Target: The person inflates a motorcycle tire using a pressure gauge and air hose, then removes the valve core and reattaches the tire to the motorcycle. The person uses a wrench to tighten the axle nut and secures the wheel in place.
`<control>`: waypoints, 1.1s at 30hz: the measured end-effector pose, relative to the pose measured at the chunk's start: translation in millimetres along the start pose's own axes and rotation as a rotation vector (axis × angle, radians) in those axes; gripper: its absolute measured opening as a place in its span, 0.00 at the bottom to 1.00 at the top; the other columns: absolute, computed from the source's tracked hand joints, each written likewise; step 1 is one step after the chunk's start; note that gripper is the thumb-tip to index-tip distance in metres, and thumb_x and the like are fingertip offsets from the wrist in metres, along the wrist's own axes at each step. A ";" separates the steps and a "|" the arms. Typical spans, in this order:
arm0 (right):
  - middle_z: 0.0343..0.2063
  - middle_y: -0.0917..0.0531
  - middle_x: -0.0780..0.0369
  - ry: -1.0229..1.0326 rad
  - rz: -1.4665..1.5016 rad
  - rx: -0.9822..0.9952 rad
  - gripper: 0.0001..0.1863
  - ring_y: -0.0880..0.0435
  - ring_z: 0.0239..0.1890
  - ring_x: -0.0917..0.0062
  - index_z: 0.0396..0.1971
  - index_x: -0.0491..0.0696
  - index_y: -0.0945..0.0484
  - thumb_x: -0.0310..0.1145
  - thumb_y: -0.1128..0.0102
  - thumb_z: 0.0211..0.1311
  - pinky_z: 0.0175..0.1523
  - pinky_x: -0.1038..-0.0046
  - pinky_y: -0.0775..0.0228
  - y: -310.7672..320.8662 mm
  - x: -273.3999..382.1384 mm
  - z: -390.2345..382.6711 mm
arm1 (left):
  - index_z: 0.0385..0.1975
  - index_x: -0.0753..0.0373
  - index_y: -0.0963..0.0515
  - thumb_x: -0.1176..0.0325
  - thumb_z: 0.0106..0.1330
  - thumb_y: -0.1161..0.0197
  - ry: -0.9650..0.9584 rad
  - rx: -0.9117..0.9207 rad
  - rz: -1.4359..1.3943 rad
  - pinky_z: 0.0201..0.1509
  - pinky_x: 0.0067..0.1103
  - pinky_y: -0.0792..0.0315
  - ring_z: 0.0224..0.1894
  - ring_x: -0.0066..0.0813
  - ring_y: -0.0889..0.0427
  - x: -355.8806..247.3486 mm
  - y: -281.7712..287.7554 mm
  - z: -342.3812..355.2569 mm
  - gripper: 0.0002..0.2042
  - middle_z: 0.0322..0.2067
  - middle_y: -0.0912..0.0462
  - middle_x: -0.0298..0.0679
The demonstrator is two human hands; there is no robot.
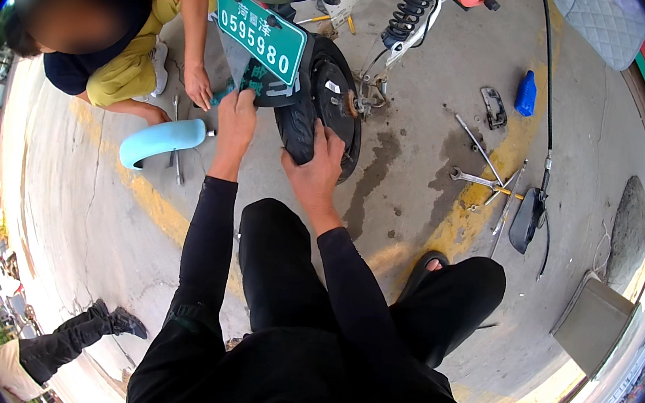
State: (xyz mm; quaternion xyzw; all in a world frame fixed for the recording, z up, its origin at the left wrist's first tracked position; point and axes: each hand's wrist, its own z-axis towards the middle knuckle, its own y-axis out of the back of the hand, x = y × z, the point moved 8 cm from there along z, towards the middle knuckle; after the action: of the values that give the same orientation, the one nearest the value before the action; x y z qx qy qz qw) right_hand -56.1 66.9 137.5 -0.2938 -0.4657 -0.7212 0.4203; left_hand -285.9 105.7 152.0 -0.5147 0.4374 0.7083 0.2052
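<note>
A scooter's rear wheel with a black tyre [293, 128] stands in front of me. Above it a green licence plate [265, 40] is fixed over a dark mud flap [277, 98]. My left hand [237, 118] pinches the flap's lower edge, its fingertips partly hidden. Lower down, my right hand [316, 161] grips the tyre, thumb on the tread and fingers over the side. Beside my left hand, another person's hand [197, 85] reaches to the flap. A light blue mudguard [162, 142] lies on the ground to the left.
That person squats at the upper left in yellow trousers [126, 72]. Wrenches [475, 178], a blue bottle [526, 94] and a black mirror-like part [525, 221] on a cable lie to the right. A black shock absorber [414, 9] rises above the wheel. Someone's leg [72, 340] shows at lower left.
</note>
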 end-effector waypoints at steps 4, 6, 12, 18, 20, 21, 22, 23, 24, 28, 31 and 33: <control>0.52 0.25 0.52 -0.093 -0.005 -0.078 0.45 0.27 0.55 0.54 0.63 0.39 0.29 0.34 0.21 0.40 0.56 0.59 0.27 -9.8 2.6 20.6 | 0.37 0.76 0.23 0.63 0.68 0.43 0.200 -0.055 -0.212 0.41 0.29 0.23 0.37 0.36 0.18 -0.9 46.2 -16.8 0.16 0.36 0.18 0.49; 0.53 0.25 0.52 -0.185 -0.002 -0.086 0.45 0.27 0.55 0.54 0.63 0.39 0.29 0.34 0.21 0.41 0.57 0.59 0.28 -8.4 -1.8 24.0 | 0.45 0.74 0.25 0.63 0.68 0.42 0.309 -0.063 -0.329 0.46 0.29 0.20 0.41 0.36 0.17 -0.5 54.1 -43.3 0.17 0.42 0.18 0.46; 0.54 0.27 0.50 -0.242 0.015 -0.138 0.44 0.29 0.57 0.52 0.65 0.39 0.31 0.32 0.23 0.43 0.62 0.59 0.33 -19.1 -5.0 29.9 | 0.69 0.68 0.37 0.53 0.71 0.43 0.435 0.267 -0.474 0.56 0.37 0.23 0.56 0.46 0.17 -5.5 4.4 -131.8 0.32 0.62 0.26 0.46; 0.54 0.27 0.50 -0.289 0.036 -0.095 0.44 0.30 0.58 0.53 0.65 0.38 0.32 0.28 0.26 0.41 0.63 0.58 0.34 -21.8 -4.5 31.0 | 0.70 0.62 0.35 0.49 0.75 0.45 0.546 -0.156 -0.347 0.60 0.33 0.27 0.63 0.40 0.23 67.5 89.1 -144.9 0.30 0.65 0.28 0.43; 0.54 0.27 0.50 -0.293 0.061 -0.096 0.44 0.30 0.58 0.52 0.65 0.38 0.32 0.27 0.27 0.42 0.62 0.58 0.33 -15.2 -6.6 29.3 | 0.66 0.65 0.31 0.52 0.75 0.43 0.415 -0.067 -0.134 0.61 0.34 0.28 0.63 0.35 0.25 47.2 98.4 -73.8 0.27 0.63 0.26 0.42; 0.54 0.28 0.49 -0.293 0.066 -0.094 0.44 0.30 0.58 0.52 0.65 0.38 0.32 0.27 0.26 0.42 0.62 0.58 0.33 -14.4 -8.5 31.0 | 0.64 0.64 0.28 0.56 0.77 0.45 0.307 0.001 -0.064 0.60 0.29 0.29 0.58 0.31 0.23 26.3 88.6 -29.5 0.22 0.60 0.24 0.42; 0.54 0.28 0.49 -0.295 0.075 -0.091 0.44 0.30 0.58 0.52 0.65 0.37 0.32 0.27 0.26 0.42 0.62 0.58 0.33 -12.2 -8.3 31.9 | 0.62 0.65 0.28 0.54 0.78 0.46 0.032 0.134 0.120 0.58 0.30 0.27 0.57 0.32 0.22 8.4 76.5 21.4 0.23 0.54 0.20 0.43; 0.54 0.28 0.49 -0.292 0.091 -0.077 0.44 0.30 0.58 0.52 0.64 0.37 0.32 0.27 0.26 0.42 0.62 0.57 0.33 -12.1 -5.8 30.5 | 0.63 0.64 0.28 0.56 0.78 0.47 0.041 0.223 0.082 0.54 0.29 0.26 0.50 0.31 0.19 30.1 65.5 72.3 0.22 0.52 0.18 0.42; 0.54 0.28 0.49 -0.284 0.110 -0.071 0.44 0.31 0.58 0.51 0.64 0.37 0.32 0.28 0.25 0.42 0.63 0.57 0.34 -11.5 -6.7 30.7 | 0.63 0.64 0.28 0.56 0.77 0.46 0.072 0.343 0.101 0.55 0.29 0.27 0.51 0.32 0.20 34.0 46.1 111.4 0.22 0.52 0.18 0.42; 0.54 0.29 0.49 -0.297 0.155 0.016 0.45 0.31 0.58 0.51 0.65 0.38 0.32 0.27 0.24 0.41 0.63 0.56 0.35 -8.9 -2.0 32.3 | 0.64 0.66 0.30 0.54 0.73 0.41 0.337 0.901 0.252 0.58 0.29 0.29 0.54 0.33 0.22 31.5 -7.9 156.6 0.27 0.55 0.20 0.44; 0.53 0.29 0.49 -0.308 0.137 0.014 0.46 0.30 0.57 0.52 0.66 0.38 0.33 0.27 0.24 0.41 0.62 0.56 0.35 -6.8 -11.2 34.8 | 0.65 0.67 0.31 0.53 0.70 0.38 0.434 1.201 0.282 0.61 0.28 0.31 0.56 0.33 0.24 16.4 -38.1 149.7 0.30 0.57 0.21 0.45; 0.53 0.29 0.49 -0.344 0.123 0.025 0.46 0.30 0.56 0.52 0.66 0.38 0.33 0.27 0.23 0.41 0.61 0.57 0.35 -10.6 -15.0 34.4 | 0.66 0.68 0.31 0.52 0.68 0.35 0.504 1.386 0.256 0.62 0.28 0.33 0.58 0.34 0.25 9.9 -48.5 134.0 0.32 0.58 0.22 0.46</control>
State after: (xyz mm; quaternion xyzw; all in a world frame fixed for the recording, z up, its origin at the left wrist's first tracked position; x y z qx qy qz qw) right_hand -57.2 105.7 134.3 -0.4355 -0.5210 -0.6274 0.3812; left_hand -327.4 241.3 135.0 -0.3591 0.8738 0.1493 0.2920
